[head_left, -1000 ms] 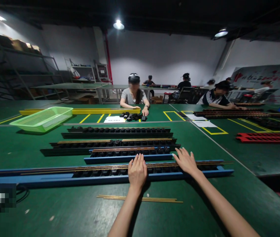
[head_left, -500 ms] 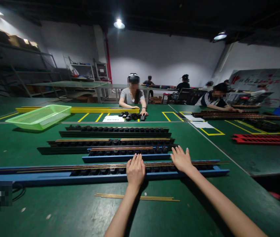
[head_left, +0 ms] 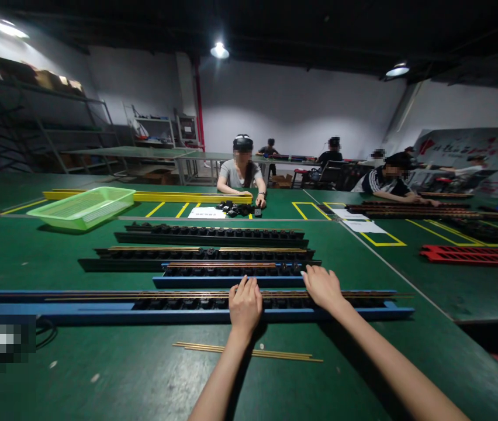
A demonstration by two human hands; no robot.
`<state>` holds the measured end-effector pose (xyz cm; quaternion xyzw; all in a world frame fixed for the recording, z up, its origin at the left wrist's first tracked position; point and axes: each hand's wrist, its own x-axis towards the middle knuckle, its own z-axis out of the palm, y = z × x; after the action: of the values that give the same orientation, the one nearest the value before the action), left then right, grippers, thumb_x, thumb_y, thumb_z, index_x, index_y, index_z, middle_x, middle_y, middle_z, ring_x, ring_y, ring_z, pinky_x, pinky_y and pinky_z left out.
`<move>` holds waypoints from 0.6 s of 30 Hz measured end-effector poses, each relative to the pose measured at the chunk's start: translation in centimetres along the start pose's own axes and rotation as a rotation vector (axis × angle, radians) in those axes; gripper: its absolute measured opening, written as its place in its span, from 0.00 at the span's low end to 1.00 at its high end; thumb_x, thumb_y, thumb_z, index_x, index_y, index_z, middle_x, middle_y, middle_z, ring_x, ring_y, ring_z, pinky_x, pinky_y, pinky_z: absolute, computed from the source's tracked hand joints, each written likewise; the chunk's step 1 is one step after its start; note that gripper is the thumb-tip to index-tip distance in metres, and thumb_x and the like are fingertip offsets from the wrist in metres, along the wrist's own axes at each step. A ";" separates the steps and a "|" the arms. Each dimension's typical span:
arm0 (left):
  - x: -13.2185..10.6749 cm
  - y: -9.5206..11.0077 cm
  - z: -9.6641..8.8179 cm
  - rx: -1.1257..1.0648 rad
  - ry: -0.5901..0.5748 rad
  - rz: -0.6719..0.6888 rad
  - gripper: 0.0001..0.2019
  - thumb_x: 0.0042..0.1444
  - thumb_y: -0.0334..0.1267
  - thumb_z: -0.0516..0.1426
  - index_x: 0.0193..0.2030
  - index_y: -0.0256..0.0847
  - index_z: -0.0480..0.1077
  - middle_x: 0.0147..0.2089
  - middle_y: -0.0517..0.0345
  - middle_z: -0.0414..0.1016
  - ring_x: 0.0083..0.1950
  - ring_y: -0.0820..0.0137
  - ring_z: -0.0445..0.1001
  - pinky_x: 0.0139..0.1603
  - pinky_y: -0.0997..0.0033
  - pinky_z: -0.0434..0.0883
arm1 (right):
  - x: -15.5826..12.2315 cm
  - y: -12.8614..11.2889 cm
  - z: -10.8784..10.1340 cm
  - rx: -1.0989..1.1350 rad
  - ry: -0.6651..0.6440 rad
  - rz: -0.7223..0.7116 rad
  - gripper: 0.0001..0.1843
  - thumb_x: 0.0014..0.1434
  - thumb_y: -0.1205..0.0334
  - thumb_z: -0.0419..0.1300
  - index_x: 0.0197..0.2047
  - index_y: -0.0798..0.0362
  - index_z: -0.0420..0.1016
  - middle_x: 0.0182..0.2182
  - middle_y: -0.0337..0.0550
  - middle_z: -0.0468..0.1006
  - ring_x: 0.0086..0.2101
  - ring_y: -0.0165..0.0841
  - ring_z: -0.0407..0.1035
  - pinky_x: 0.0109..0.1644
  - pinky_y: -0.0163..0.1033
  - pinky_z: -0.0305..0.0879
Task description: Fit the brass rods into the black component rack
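Observation:
My left hand point(head_left: 245, 304) lies palm down across the thin brass rods point(head_left: 144, 296) on the long blue channel point(head_left: 100, 318), its fingers stretched forward. To its right, my right hand point(head_left: 322, 286) is over the same channel, fingers slightly bent and apart. Its fingertips reach the right end of the shorter blue channel point(head_left: 214, 282), and I see nothing held in it. Black blocks point(head_left: 179, 304) sit in a row inside the long channel. Several loose brass rods point(head_left: 249, 352) lie on the green table nearer to me. The undersides of both hands are hidden.
Two dark channels point(head_left: 196, 240) with black parts lie beyond the blue ones. A green basket point(head_left: 82, 210) stands far left, before a yellow channel point(head_left: 192, 197). Across the table a person point(head_left: 241, 169) touches small black parts point(head_left: 235, 209). A red frame point(head_left: 472, 255) is at right.
The fingers of my right hand have bent and drawn closer together near the short channel's end. My left hand stays on the rods. The whole view has shifted slightly.

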<state>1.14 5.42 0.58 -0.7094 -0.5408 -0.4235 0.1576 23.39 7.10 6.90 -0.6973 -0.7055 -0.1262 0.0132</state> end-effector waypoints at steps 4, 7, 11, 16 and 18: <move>-0.1 0.0 0.0 -0.003 -0.008 -0.007 0.14 0.62 0.32 0.48 0.49 0.39 0.73 0.49 0.54 0.78 0.56 0.63 0.73 0.48 0.60 0.63 | -0.1 -1.5 1.4 0.049 -0.023 0.028 0.25 0.68 0.57 0.38 0.54 0.57 0.70 0.51 0.55 0.74 0.53 0.41 0.65 0.56 0.48 0.56; -0.1 0.0 0.0 -0.003 -0.013 -0.009 0.14 0.62 0.32 0.48 0.48 0.39 0.73 0.49 0.53 0.79 0.55 0.63 0.73 0.48 0.60 0.63 | -0.4 -1.8 2.1 0.070 -0.033 0.058 0.24 0.68 0.58 0.39 0.56 0.58 0.68 0.53 0.56 0.72 0.57 0.42 0.62 0.57 0.48 0.55; 0.0 0.0 0.0 -0.006 -0.011 -0.009 0.14 0.62 0.32 0.48 0.48 0.39 0.73 0.48 0.53 0.79 0.55 0.63 0.73 0.48 0.60 0.63 | -0.5 -1.9 1.6 0.073 -0.011 0.082 0.26 0.67 0.59 0.40 0.60 0.63 0.64 0.56 0.61 0.68 0.59 0.47 0.57 0.61 0.56 0.48; 0.0 0.0 0.0 -0.012 -0.015 -0.015 0.15 0.62 0.32 0.48 0.49 0.40 0.73 0.48 0.53 0.79 0.55 0.63 0.73 0.48 0.60 0.64 | -0.5 -2.7 1.5 0.090 0.010 0.096 0.28 0.67 0.58 0.38 0.65 0.60 0.57 0.64 0.57 0.57 0.65 0.44 0.47 0.65 0.55 0.41; -0.1 0.0 0.1 -0.015 -0.020 -0.017 0.15 0.62 0.33 0.48 0.49 0.40 0.73 0.49 0.52 0.79 0.55 0.63 0.73 0.48 0.60 0.64 | -0.5 -2.8 2.1 0.108 -0.010 0.124 0.28 0.67 0.57 0.38 0.66 0.59 0.56 0.65 0.56 0.57 0.64 0.42 0.48 0.64 0.53 0.45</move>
<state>1.12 5.44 0.47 -0.7100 -0.5453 -0.4217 0.1435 20.96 7.00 4.36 -0.7387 -0.6666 -0.0836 0.0550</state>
